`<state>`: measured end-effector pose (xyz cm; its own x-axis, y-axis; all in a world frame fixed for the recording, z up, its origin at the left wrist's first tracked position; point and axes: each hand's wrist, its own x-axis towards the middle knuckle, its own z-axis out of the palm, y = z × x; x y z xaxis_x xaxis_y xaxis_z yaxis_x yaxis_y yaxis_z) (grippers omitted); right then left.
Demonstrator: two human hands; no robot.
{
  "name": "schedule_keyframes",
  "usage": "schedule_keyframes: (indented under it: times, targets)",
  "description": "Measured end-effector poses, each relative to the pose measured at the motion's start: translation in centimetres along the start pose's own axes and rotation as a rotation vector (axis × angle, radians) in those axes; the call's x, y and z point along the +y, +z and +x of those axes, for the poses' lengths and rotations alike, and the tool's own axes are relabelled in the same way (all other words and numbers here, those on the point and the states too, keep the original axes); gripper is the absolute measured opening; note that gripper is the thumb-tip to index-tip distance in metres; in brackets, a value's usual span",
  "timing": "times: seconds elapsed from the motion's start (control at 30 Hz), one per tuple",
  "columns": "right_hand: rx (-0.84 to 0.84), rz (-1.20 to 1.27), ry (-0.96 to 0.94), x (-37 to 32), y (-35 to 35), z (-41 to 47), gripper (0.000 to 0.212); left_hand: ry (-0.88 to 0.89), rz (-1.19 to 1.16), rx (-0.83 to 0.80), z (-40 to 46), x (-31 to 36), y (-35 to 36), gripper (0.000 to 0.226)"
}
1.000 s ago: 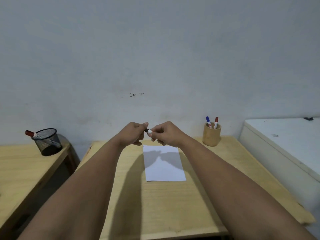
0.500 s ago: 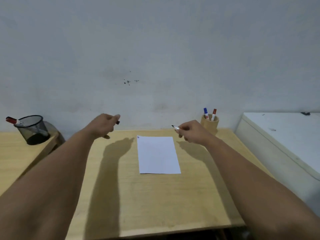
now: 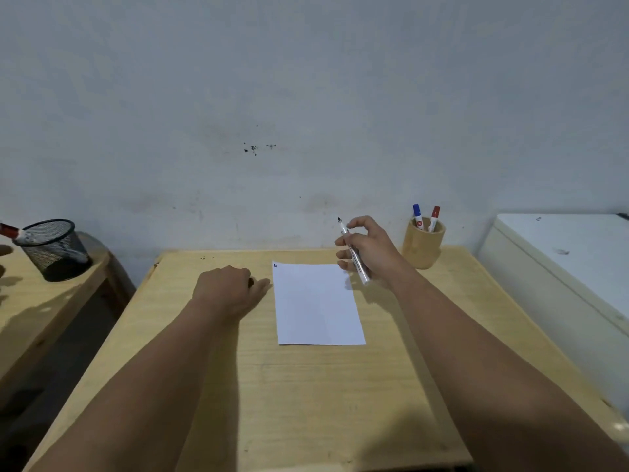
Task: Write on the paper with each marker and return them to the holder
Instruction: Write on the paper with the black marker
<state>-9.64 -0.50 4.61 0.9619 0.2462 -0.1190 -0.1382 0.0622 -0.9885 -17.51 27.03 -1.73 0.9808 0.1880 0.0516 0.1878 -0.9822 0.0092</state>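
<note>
Roughly, left to right —
Mesh cup: a black mesh cup [image 3: 54,248] stands on a side bench well left of both grips, with a red-capped marker [image 3: 13,231] leaning out of it.
Left grip: the left hand [image 3: 226,292] rests knuckles-up on the surface [image 3: 306,396], curled closed around a small dark piece, probably the cap [image 3: 251,282]; only its end shows.
Paper: the paper [image 3: 316,304] lies flat between the two grips, its left edge just beside the left fingertips. It looks blank apart from a tiny blue mark [image 3: 275,266] at its top left corner.
Right grip: the right hand [image 3: 366,252] pinches the uncapped marker [image 3: 352,252], a pale slim barrel with its dark tip pointing up and away, above the paper's top right corner.
Holder: the wooden holder [image 3: 423,247] stands just right of the right grip, with a blue marker [image 3: 417,218] and a red marker [image 3: 434,218] upright in it.
Progress: early, judging by one small mark; this marker has yet to write, then recap and return, and others follow.
</note>
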Motion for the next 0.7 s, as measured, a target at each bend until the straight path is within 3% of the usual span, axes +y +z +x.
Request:
schedule_keyframes:
  times: [0.07,0.13,0.23,0.27,0.4,0.47,0.63,0.7]
  targets:
    - [-0.011,0.106,0.017,0.1,0.9,0.4,0.019,-0.082,-0.045,0.023,-0.5,0.0,-0.8,0.067]
    - [0.002,0.237,0.050,0.0,1.7,0.8,0.025,-0.116,-0.134,0.199,-1.8,-0.1,-1.3,0.068]
    - [-0.008,0.376,0.067,-0.2,2.7,1.5,0.026,0.086,-0.263,0.468,-5.0,0.5,-0.4,0.054]
    - [-0.032,0.349,0.045,0.0,3.1,2.0,0.024,0.133,-0.285,0.464,-6.1,0.9,0.1,0.053]
    - [0.034,0.081,0.013,1.0,5.8,3.7,0.021,0.085,-0.329,0.172,-7.7,1.4,2.5,0.086]
    - [0.104,-0.017,0.019,1.6,7.6,4.5,0.032,0.097,-0.303,0.178,-7.9,1.3,2.7,0.084]
    - [0.086,-0.144,-0.015,4.6,10.3,6.1,0.014,0.131,-0.212,0.162,-8.0,1.3,3.1,0.089]
    - [0.111,-0.183,-0.034,5.9,11.1,6.5,0.025,0.138,-0.189,0.169,-8.0,1.3,3.2,0.089]
